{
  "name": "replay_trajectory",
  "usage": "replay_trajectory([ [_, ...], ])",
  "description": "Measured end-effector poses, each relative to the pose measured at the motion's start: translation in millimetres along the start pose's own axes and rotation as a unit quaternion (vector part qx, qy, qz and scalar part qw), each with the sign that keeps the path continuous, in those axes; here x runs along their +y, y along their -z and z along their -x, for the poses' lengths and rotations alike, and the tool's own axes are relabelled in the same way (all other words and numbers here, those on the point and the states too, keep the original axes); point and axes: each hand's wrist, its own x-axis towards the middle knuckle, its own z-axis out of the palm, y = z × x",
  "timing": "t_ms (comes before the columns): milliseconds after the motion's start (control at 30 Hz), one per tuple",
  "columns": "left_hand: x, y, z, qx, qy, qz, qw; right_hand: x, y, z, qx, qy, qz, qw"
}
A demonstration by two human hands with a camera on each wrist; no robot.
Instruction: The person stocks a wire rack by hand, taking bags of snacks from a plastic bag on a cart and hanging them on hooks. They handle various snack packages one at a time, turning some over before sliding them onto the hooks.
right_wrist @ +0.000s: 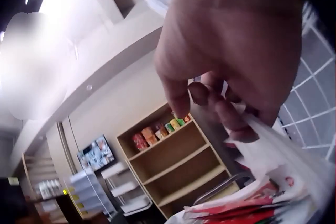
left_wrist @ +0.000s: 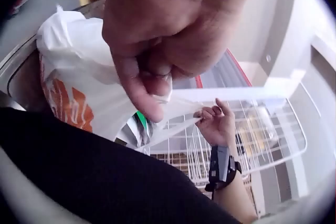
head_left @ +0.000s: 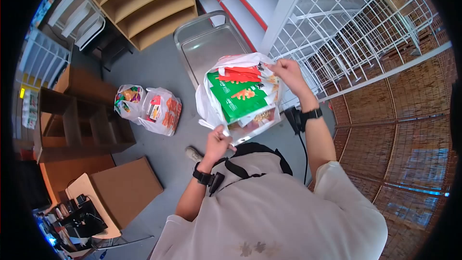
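A white plastic shopping bag (head_left: 204,98) is stretched wide between my two hands at the near end of the metal cart. Inside lie a large green packet (head_left: 236,101) and red packets (head_left: 240,74) at its far side. My left hand (head_left: 218,143) pinches the bag's near left edge. On the far right my right hand (head_left: 289,74) pinches the opposite edge and pulls the plastic taut. From the left wrist, orange print (left_wrist: 71,106) shows on the bag's side. The right wrist view has the gathered plastic (right_wrist: 278,148) between thumb and fingers.
Two filled plastic bags (head_left: 163,110) stand on the floor to the left. The steel cart (head_left: 204,48) lies ahead, with a wooden shelf (head_left: 144,0) behind it. A white wire rack (head_left: 337,33) stands close on the right. A brown cardboard box (head_left: 127,190) sits lower left.
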Motion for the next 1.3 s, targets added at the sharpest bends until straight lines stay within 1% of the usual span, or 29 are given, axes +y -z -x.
replay_trajectory([
  [33,8,-16,-4,-0.022,-0.006,-0.064,0.998,4,15,9,0.026,-0.002,-0.029,0.999],
  [67,16,-28,-5,-0.025,0.012,-0.084,0.996,8,29,17,0.051,-0.009,-0.056,0.997],
  [100,24,-36,-2,-0.031,0.031,-0.105,0.993,9,41,25,0.054,-0.016,-0.059,0.997],
  [167,13,-34,6,-0.038,0.049,-0.105,0.993,13,60,40,0.052,-0.002,-0.125,0.991],
  [233,25,-29,4,-0.044,0.063,-0.115,0.990,15,73,47,0.053,-0.023,-0.119,0.991],
  [300,55,-25,14,-0.096,0.158,-0.218,0.958,20,74,54,0.046,-0.051,-0.128,0.989],
  [333,70,-26,12,-0.090,0.176,-0.331,0.923,28,72,56,0.059,-0.030,-0.135,0.989],
  [367,79,-24,7,-0.092,0.175,-0.339,0.920,28,70,59,0.065,-0.028,-0.140,0.988],
  [400,81,-19,2,-0.061,0.017,-0.494,0.867,31,63,66,0.057,-0.029,-0.151,0.986],
  [433,90,-22,-5,-0.028,-0.147,-0.620,0.770,29,62,68,0.049,-0.028,-0.159,0.986],
  [500,142,-67,-27,-0.007,-0.092,-0.615,0.783,32,59,70,0.052,-0.036,-0.156,0.986],
  [567,139,-76,-74,-0.071,-0.278,-0.597,0.749,36,54,71,0.055,-0.030,-0.151,0.987],
  [633,114,-70,-137,-0.107,-0.315,-0.648,0.685,37,51,73,0.072,-0.025,-0.149,0.986],
  [667,104,-67,-157,-0.112,-0.321,-0.647,0.682,46,47,74,0.072,-0.030,-0.152,0.985],
  [700,97,-65,-175,-0.113,-0.315,-0.676,0.657,50,47,74,0.073,-0.034,-0.155,0.985],
  [733,94,-64,-188,-0.113,-0.308,-0.704,0.630,47,49,78,0.075,-0.050,-0.123,0.988],
  [767,93,-63,-194,-0.119,-0.315,-0.703,0.626,50,50,80,0.084,-0.048,-0.123,0.988],
  [867,87,-54,-203,-0.106,-0.259,-0.733,0.620,56,41,91,0.104,-0.039,-0.104,0.988],
  [900,84,-51,-205,-0.111,-0.264,-0.733,0.617,56,37,93,0.104,-0.045,-0.097,0.989],
  [967,80,-47,-212,-0.092,-0.308,-0.727,0.607,50,33,96,0.107,-0.054,-0.079,0.990],
  [1000,75,-47,-215,-0.098,-0.315,-0.725,0.605,49,28,99,0.117,-0.055,-0.078,0.989],
  [1067,64,-44,-223,-0.064,-0.328,-0.742,0.582,44,18,102,0.132,-0.056,-0.046,0.989],
  [1100,62,-41,-228,-0.071,-0.337,-0.739,0.579,41,15,103,0.143,-0.056,-0.044,0.987],
  [1167,72,-43,-215,-0.064,-0.385,-0.742,0.545,30,6,107,0.174,-0.037,0.023,0.984],
  [1200,80,-41,-213,-0.089,-0.344,-0.734,0.579,30,8,105,0.179,-0.037,0.027,0.983],
  [1233,87,-40,-207,-0.091,-0.350,-0.731,0.579,29,8,104,0.209,-0.001,0.093,0.974],
  [1267,92,-37,-199,-0.081,-0.401,-0.672,0.617,30,6,105,0.236,0.033,0.155,0.959],
  [1300,98,-31,-189,-0.071,-0.447,-0.610,0.651,32,2,110,0.242,0.032,0.154,0.958],
])
